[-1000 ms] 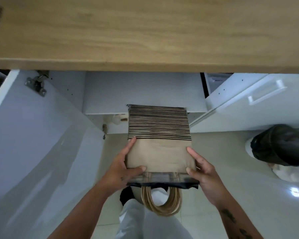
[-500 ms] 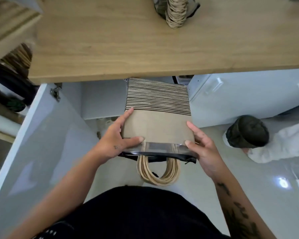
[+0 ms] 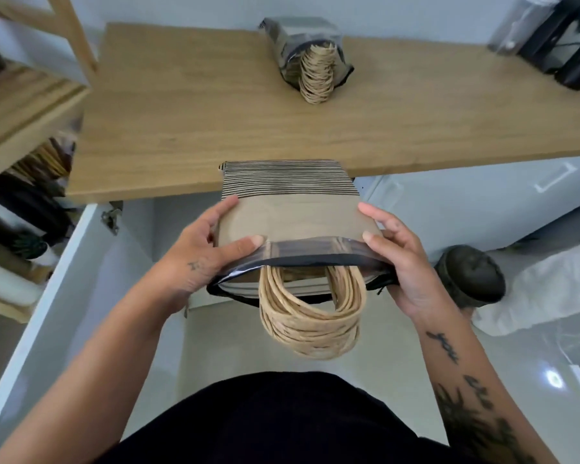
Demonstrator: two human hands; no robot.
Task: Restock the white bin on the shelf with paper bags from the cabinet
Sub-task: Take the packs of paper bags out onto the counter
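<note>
A plastic-wrapped pack of brown paper bags (image 3: 292,217) with black stripes at its far end is held flat between both hands, its twisted paper handles (image 3: 312,324) hanging toward me. My left hand (image 3: 203,254) grips its left side, thumb on top. My right hand (image 3: 400,262) grips its right side. The pack's striped end reaches the front edge of the wooden counter (image 3: 188,122). A second wrapped pack of bags (image 3: 310,56) lies on the counter at the back. No white bin is visible.
The open white cabinet door (image 3: 47,316) stands at my left below the counter. A wooden shelf unit (image 3: 24,95) with stored items is at the far left. Black devices (image 3: 563,45) sit at the counter's back right. A person in white lies on the floor at right (image 3: 476,283).
The pack has come up out of the cabinet to counter height, still in both hands. My view has risen, so the counter top and the second pack now show.
</note>
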